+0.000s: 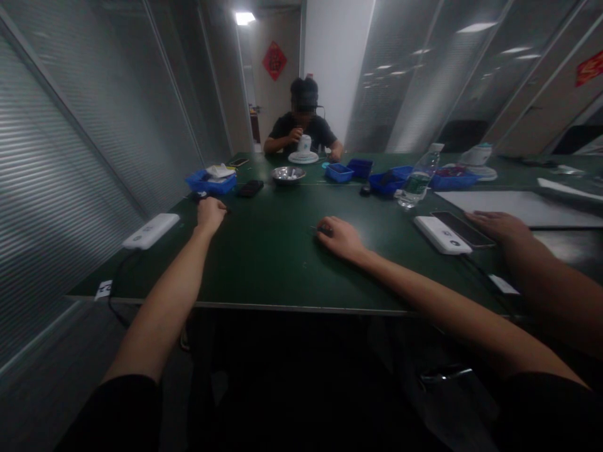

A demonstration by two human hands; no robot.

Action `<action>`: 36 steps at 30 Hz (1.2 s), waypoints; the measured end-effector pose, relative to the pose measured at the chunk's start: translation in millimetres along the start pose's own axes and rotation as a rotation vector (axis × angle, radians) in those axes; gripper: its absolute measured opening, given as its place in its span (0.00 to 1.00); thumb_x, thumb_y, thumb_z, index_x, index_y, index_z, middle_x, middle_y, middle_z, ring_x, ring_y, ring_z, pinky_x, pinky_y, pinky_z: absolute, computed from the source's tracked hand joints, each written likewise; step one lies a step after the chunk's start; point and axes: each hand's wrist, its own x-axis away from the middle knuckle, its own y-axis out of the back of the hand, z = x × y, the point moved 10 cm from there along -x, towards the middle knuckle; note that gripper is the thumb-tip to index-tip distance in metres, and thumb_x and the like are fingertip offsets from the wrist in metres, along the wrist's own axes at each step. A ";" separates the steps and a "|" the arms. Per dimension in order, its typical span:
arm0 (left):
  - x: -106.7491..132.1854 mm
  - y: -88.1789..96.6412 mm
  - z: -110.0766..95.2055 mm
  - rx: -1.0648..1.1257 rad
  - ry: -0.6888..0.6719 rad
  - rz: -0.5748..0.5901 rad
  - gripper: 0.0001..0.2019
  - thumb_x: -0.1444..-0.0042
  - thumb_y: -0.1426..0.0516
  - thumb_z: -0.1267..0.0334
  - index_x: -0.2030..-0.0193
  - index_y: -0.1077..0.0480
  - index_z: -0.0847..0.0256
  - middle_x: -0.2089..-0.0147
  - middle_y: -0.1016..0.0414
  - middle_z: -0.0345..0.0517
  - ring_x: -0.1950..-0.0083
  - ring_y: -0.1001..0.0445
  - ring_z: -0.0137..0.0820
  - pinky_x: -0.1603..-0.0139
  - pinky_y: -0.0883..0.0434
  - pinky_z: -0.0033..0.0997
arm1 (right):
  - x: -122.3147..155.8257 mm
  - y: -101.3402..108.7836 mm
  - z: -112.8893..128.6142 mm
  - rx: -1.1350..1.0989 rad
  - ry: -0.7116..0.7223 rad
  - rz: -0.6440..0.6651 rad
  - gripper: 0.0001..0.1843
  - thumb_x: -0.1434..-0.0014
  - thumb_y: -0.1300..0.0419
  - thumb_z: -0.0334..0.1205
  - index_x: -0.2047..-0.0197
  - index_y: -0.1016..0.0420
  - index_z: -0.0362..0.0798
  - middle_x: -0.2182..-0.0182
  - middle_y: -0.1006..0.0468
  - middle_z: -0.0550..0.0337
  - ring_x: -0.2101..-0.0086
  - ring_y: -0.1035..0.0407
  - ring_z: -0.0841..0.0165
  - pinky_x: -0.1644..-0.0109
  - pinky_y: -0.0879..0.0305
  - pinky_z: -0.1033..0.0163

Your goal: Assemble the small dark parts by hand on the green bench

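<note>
My left hand (210,216) rests on the green table at the left, fingers closed. Something small and dark shows at its edge, too unclear to name. Just beyond it is a blue tray (211,184) with white and yellow items. Near the middle of the table, my right hand (342,237) lies with curled fingers around a small dark object (325,231). A thin line sticks out from this object to the left; its kind is unclear. A dark wallet-like object (250,188) and a shiny metal bowl (289,175) lie farther off.
A white power bank (151,231) lies left, another (441,235) right beside a phone (461,228). A co-worker's hand (502,225) reaches in from the right. A water bottle (421,177) stands near blue trays (387,182). Opposite, a person handles a white fan-like part (304,157).
</note>
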 end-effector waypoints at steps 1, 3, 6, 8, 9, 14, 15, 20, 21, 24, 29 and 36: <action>-1.5 -0.5 3.5 0.021 0.023 0.002 0.11 0.42 0.34 0.67 0.53 0.18 0.64 0.51 0.17 0.57 0.45 0.20 0.43 0.38 0.27 0.38 | 0.0 -0.2 0.2 0.000 0.001 0.001 0.14 0.32 0.39 0.46 0.46 0.24 0.52 0.51 0.21 0.53 0.57 0.27 0.62 0.56 0.34 0.61; -3.1 -0.5 7.5 0.029 0.055 -0.009 0.10 0.44 0.32 0.66 0.55 0.17 0.63 0.52 0.16 0.55 0.47 0.19 0.41 0.40 0.26 0.35 | 0.3 -0.2 0.6 0.002 0.003 0.003 0.14 0.32 0.38 0.45 0.46 0.24 0.52 0.51 0.21 0.53 0.57 0.27 0.62 0.55 0.34 0.60; -2.8 -4.2 2.7 0.036 0.033 -0.005 0.09 0.43 0.33 0.65 0.54 0.17 0.61 0.50 0.16 0.54 0.47 0.19 0.42 0.41 0.26 0.37 | 1.0 0.3 1.6 0.004 0.008 0.003 0.13 0.32 0.39 0.46 0.47 0.24 0.52 0.52 0.21 0.54 0.57 0.27 0.62 0.56 0.34 0.60; -0.9 -10.8 -6.5 0.055 -0.011 0.030 0.10 0.42 0.33 0.64 0.54 0.17 0.60 0.50 0.16 0.53 0.47 0.19 0.41 0.41 0.26 0.36 | 1.5 0.8 2.8 -0.001 0.018 0.003 0.13 0.32 0.39 0.46 0.47 0.24 0.52 0.51 0.21 0.54 0.57 0.27 0.62 0.55 0.34 0.61; 0.8 -16.1 -13.3 0.077 -0.042 0.065 0.10 0.42 0.33 0.63 0.54 0.17 0.59 0.50 0.16 0.52 0.47 0.19 0.40 0.42 0.26 0.36 | 1.7 1.1 3.2 -0.003 0.022 0.003 0.13 0.32 0.39 0.46 0.46 0.24 0.52 0.51 0.21 0.54 0.56 0.27 0.62 0.55 0.34 0.61; 28.8 -49.1 -77.6 0.238 -0.352 0.331 0.14 0.42 0.34 0.56 0.52 0.18 0.58 0.50 0.16 0.49 0.49 0.20 0.38 0.47 0.26 0.35 | 1.1 -1.3 4.1 -0.012 0.048 0.017 0.14 0.32 0.39 0.46 0.46 0.24 0.52 0.51 0.21 0.54 0.55 0.26 0.62 0.54 0.34 0.60; 38.7 -54.8 -93.3 0.257 -0.422 0.381 0.15 0.42 0.34 0.54 0.51 0.18 0.58 0.50 0.17 0.49 0.49 0.20 0.39 0.48 0.26 0.35 | 1.0 -2.2 5.7 -0.016 0.066 0.022 0.14 0.31 0.39 0.46 0.45 0.24 0.52 0.50 0.21 0.54 0.55 0.26 0.61 0.54 0.34 0.60; 93.6 -71.8 -162.3 0.342 -0.699 0.545 0.18 0.39 0.36 0.50 0.49 0.19 0.59 0.51 0.18 0.48 0.53 0.22 0.38 0.51 0.28 0.37 | 4.9 -5.2 22.1 -0.032 0.204 0.053 0.15 0.31 0.39 0.46 0.43 0.25 0.52 0.50 0.21 0.54 0.56 0.26 0.62 0.55 0.34 0.60; 104.2 -73.3 -173.0 0.371 -0.743 0.574 0.18 0.39 0.36 0.51 0.48 0.19 0.60 0.51 0.18 0.49 0.53 0.22 0.38 0.51 0.28 0.37 | 6.5 -5.2 26.1 -0.028 0.232 0.060 0.16 0.31 0.39 0.46 0.43 0.26 0.52 0.50 0.22 0.54 0.57 0.26 0.62 0.56 0.34 0.61; 128.2 -75.6 -194.2 0.444 -0.823 0.646 0.17 0.37 0.37 0.52 0.48 0.19 0.61 0.50 0.18 0.50 0.53 0.22 0.38 0.49 0.28 0.37 | 11.4 -5.1 36.4 -0.013 0.301 0.084 0.16 0.30 0.40 0.45 0.42 0.26 0.52 0.49 0.22 0.54 0.58 0.26 0.63 0.57 0.35 0.61; 139.7 -75.1 -203.3 0.492 -0.850 0.661 0.17 0.37 0.36 0.52 0.48 0.19 0.61 0.49 0.19 0.52 0.50 0.22 0.39 0.47 0.28 0.38 | 14.2 -5.3 41.3 0.010 0.328 0.104 0.16 0.29 0.41 0.45 0.41 0.27 0.51 0.49 0.23 0.54 0.58 0.27 0.64 0.57 0.36 0.62; 152.4 -78.1 -211.3 0.535 -0.876 0.709 0.16 0.37 0.36 0.54 0.48 0.19 0.61 0.49 0.18 0.51 0.51 0.22 0.37 0.47 0.28 0.37 | 14.8 -6.4 42.4 0.012 0.344 0.099 0.16 0.29 0.41 0.46 0.41 0.26 0.51 0.49 0.23 0.54 0.58 0.26 0.64 0.57 0.36 0.62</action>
